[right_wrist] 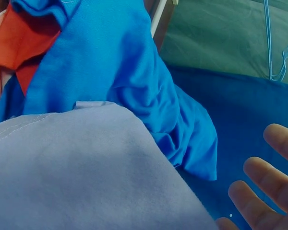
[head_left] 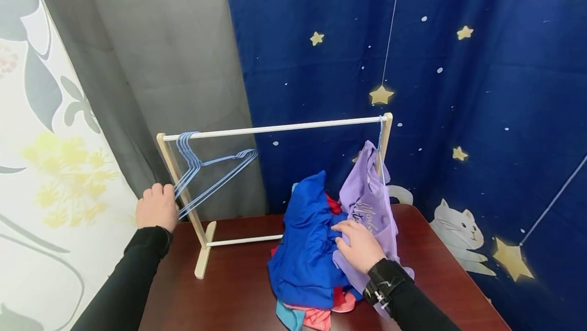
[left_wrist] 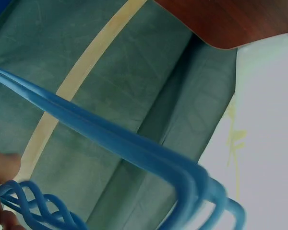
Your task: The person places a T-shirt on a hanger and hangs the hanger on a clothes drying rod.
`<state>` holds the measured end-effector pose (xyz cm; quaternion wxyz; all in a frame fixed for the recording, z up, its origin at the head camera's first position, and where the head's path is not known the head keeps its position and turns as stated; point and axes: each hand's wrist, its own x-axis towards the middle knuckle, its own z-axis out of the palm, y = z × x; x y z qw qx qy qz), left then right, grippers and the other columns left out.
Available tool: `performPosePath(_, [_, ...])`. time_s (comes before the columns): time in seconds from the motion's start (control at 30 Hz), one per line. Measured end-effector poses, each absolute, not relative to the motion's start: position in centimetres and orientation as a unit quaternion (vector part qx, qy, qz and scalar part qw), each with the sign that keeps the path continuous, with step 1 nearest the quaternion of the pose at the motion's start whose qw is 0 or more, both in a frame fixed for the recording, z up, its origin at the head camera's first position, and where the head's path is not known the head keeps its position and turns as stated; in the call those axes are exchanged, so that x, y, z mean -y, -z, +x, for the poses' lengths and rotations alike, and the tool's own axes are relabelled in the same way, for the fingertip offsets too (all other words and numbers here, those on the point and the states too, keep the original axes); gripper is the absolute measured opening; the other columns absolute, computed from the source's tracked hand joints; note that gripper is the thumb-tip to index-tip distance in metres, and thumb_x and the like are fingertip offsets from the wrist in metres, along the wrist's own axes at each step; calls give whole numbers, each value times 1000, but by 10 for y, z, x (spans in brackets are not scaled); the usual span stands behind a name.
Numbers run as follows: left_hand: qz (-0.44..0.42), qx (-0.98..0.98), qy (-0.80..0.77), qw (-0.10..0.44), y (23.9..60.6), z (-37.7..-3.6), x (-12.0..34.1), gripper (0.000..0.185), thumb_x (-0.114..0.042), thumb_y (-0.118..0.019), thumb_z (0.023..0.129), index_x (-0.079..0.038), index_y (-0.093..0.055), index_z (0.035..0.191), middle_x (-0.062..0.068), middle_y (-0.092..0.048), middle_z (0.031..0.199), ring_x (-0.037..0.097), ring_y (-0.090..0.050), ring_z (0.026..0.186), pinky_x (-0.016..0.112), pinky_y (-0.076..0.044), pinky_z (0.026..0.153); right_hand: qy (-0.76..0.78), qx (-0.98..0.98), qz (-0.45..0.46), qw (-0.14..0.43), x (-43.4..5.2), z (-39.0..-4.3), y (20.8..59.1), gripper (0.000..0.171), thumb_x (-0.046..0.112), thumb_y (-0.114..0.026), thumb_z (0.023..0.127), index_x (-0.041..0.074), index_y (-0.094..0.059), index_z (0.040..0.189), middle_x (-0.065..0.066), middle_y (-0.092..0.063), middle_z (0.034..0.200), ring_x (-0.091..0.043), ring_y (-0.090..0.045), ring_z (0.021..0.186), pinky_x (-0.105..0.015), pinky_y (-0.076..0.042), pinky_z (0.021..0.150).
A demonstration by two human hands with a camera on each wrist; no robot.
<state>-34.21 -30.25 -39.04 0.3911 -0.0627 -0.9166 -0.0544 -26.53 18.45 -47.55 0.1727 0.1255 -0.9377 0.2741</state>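
Observation:
My left hand (head_left: 157, 208) is at the left end of several blue wire hangers (head_left: 190, 163), whose hooks sit over the rack's white rail (head_left: 275, 128). In the left wrist view, thumb and fingers pinch the twisted wire of the hangers (left_wrist: 101, 132). My right hand (head_left: 359, 244) is in front of a purple garment (head_left: 367, 198) with lettering, which hangs at the rail's right end. The right wrist view shows this hand (right_wrist: 269, 191) with fingers extended and apart, holding nothing. Beside it, a blue garment (head_left: 304, 249) tops a clothes pile.
The small rack has wooden posts (head_left: 194, 219) and stands on a dark red-brown table (head_left: 238, 280). Teal cloth (head_left: 290, 315) and coral cloth (head_left: 318, 318) stick out under the pile. Behind hang a grey curtain (head_left: 183, 56) and a blue starry one (head_left: 330, 76).

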Motion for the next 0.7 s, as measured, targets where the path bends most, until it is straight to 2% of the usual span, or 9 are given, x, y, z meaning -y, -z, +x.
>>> performPosePath(0.23, [-69, 931, 62, 354, 390, -329, 301, 26, -5, -72, 85, 4, -49, 94, 22, -48, 83, 45, -51, 72, 57, -42, 54, -271, 938, 127, 173, -185, -266, 480, 26, 21, -66, 96, 14, -73, 120, -3, -65, 125, -29, -57, 123, -52, -44, 103])
performPosePath(0.47, [-76, 942, 121, 302, 383, -317, 287, 13, -8, -63, 88, -1, -52, 91, 17, -52, 80, 36, -54, 66, 51, -43, 52, -280, 937, 124, 169, -185, -264, 480, 26, 20, -65, 96, 15, -73, 120, -4, -64, 126, -29, -57, 123, -53, -44, 103])
performPosePath(0.57, [-89, 945, 180, 258, 382, -315, 284, 9, -7, -59, 88, -6, -50, 87, 13, -53, 79, 31, -54, 67, 47, -42, 56, -284, 936, 122, 168, -183, -263, 478, 25, 19, -65, 96, 14, -73, 119, -5, -64, 126, -29, -57, 123, -53, -44, 103])
performPosePath(0.7, [-115, 946, 240, 186, 383, -313, 281, 5, -2, -53, 90, -4, -50, 93, 14, -60, 86, 30, -57, 75, 45, -45, 67, -289, 932, 128, 175, -181, -262, 477, 22, 16, -65, 95, 14, -74, 114, -4, -65, 124, -30, -57, 121, -54, -44, 102])
